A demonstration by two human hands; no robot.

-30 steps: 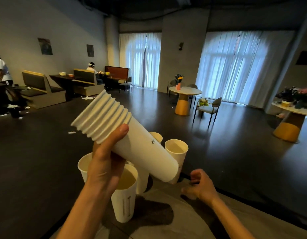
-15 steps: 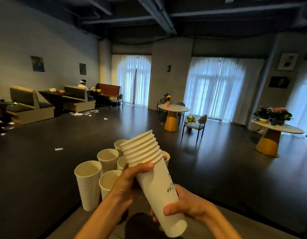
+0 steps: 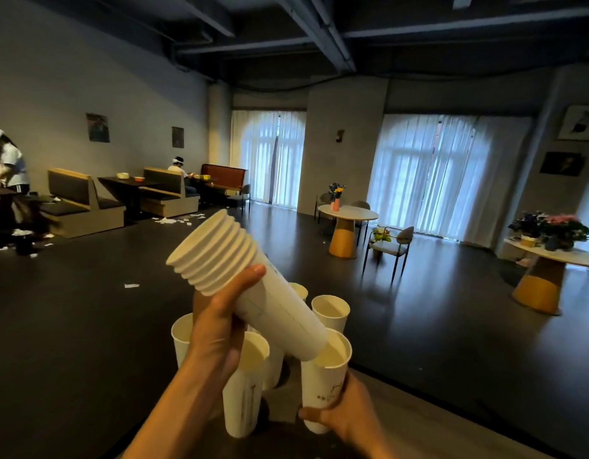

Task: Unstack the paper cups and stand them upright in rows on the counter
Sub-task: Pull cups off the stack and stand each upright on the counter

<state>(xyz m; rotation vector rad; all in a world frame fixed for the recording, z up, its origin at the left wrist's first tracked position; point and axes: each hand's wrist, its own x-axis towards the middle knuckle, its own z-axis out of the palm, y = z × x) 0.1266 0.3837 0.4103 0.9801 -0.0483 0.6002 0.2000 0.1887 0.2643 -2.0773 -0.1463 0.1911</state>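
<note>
Left hand (image 3: 217,329): you grip the stack of paper cups (image 3: 246,286), tilted, rims toward 10 o'clock.
Right hand (image 3: 344,414): your fingers curl round a single cup (image 3: 324,382), upright at 5 o'clock of the stack, low on the counter (image 3: 452,422).
Standing cups: one (image 3: 330,311) at 1 o'clock of it, another (image 3: 245,385) at 9 o'clock.

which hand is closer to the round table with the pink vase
Right. The right hand, gripping a single cup, sits below the round table; the left hand, holding the cup stack, is farther left.
</note>
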